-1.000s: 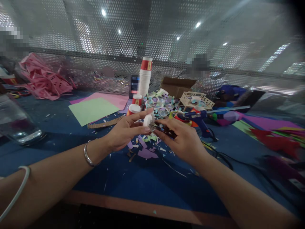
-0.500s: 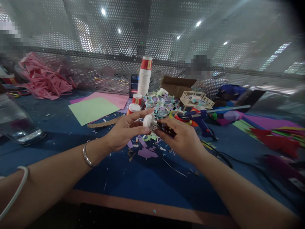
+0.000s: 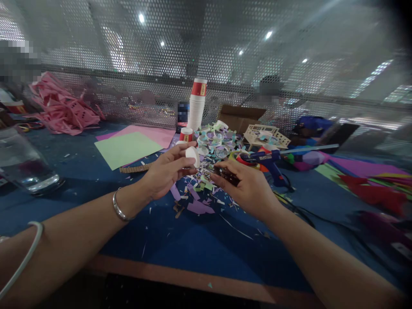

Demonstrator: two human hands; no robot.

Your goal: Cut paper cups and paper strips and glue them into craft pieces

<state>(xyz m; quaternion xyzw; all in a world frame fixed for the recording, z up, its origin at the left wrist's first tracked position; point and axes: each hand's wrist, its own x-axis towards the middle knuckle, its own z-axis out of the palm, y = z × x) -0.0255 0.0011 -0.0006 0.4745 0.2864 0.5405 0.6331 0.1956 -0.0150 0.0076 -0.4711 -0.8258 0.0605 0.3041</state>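
My left hand (image 3: 164, 171) pinches a small white rounded piece (image 3: 192, 157), which looks like the bottom of a paper cup, between thumb and fingers. In my right hand (image 3: 246, 184) is a dark, speckled tool (image 3: 227, 174), mostly covered by the fingers; its kind is not clear. A gap separates the tool from the white piece. Below and behind both hands lie paper scraps (image 3: 199, 207) in purple, green and white. Just beyond them is a heap of cut paper-cup pieces (image 3: 220, 139) with coloured paper shapes.
A tall stack of paper cups (image 3: 197, 107) stands behind a red cup (image 3: 186, 134). To the right lies a blue glue gun (image 3: 272, 165) with its cable. Coloured sheets (image 3: 128, 148), pink shredded paper (image 3: 66, 107) and a glass of water (image 3: 30, 165) are on the left.
My left hand has drawn the white piece left, away from the tool in my right hand, and turned it. The right hand has stayed nearly in place.
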